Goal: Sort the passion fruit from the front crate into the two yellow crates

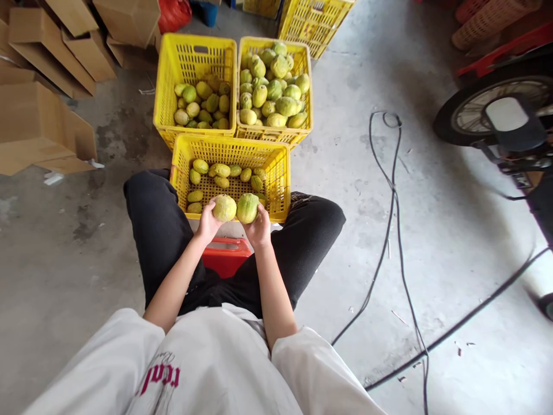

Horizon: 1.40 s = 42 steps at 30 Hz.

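Crates (283, 180): three hold fruits (204, 90).
Left hand (208, 223): we grasp paler fruit (224, 208).
Right hand (260, 229): we grasp greener fruit (247, 208).
Shirt (220, 357): pink letters (161, 376), "real".

Floor: bare grey concrete (475, 230), stained dark on the left, with small scraps scattered about.
Left: open cardboard boxes (38, 127), piled together.
Back: red bag (174, 14) beside the boxes, blue bucket (209, 15) near it, yellow crate (313, 26) further right.
Right: spoked wheel (470, 112) with a black tyre; pink baskets (492, 23) beyond.
Cables: thin black one (394, 189) looped, crossing a thicker one.
Light: pale, brightest at lower right.
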Each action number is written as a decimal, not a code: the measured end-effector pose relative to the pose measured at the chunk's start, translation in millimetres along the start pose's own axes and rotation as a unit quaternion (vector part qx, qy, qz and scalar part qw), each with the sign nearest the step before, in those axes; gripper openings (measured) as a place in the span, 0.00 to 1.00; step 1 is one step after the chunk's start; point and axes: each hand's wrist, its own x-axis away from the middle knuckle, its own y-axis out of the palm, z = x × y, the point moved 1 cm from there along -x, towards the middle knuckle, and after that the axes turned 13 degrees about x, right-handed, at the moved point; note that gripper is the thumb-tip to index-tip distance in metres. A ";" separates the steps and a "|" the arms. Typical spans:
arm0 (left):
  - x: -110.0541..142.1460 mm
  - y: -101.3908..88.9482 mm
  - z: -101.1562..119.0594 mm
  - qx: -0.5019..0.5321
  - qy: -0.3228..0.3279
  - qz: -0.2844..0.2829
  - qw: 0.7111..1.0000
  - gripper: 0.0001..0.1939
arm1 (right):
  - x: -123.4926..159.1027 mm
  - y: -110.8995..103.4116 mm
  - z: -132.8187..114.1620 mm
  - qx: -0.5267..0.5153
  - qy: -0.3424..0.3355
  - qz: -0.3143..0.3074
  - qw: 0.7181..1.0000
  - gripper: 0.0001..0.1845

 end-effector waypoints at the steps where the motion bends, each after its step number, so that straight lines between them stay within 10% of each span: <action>1: -0.5 -0.9 0.1 -0.001 -0.001 -0.006 1.000 0.16 | 0.2 0.0 -0.8 0.002 -0.002 0.008 1.000 0.10; 28: -8.4 -8.1 -8.8 -0.049 0.085 -0.018 0.995 0.38 | -4.3 -2.9 7.8 0.054 -0.021 -0.031 0.998 0.12; 42: -6.8 -0.6 -1.3 -0.016 0.037 0.010 0.999 0.19 | 4.7 1.7 6.3 0.053 -0.020 -0.026 0.998 0.25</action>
